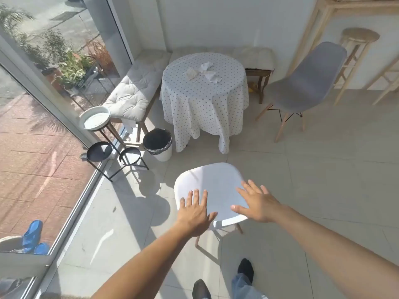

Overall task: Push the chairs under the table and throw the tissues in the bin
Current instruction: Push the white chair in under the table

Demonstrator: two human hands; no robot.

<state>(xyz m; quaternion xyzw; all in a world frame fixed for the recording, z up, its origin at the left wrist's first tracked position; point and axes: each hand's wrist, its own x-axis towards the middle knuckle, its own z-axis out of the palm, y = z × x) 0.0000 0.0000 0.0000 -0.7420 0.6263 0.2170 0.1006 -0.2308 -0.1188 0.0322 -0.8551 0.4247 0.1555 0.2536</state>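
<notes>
Two hands over white chair (pixel 212 186), near centre. Left hand (pixel 195 214) flat, fingers spread, palm down at chair's near-left edge; right hand (pixel 258 203) likewise at near-right edge. Neither grips anything; contact with shell probable, not certain from this angle. Grey chair (pixel 306 83) far right, apart from table (pixel 204 89). Three crumpled tissues (pixel 203 71) lie on tabletop. Bin (pixel 157 143), black liner, on floor just left of table, near its cloth hem
</notes>
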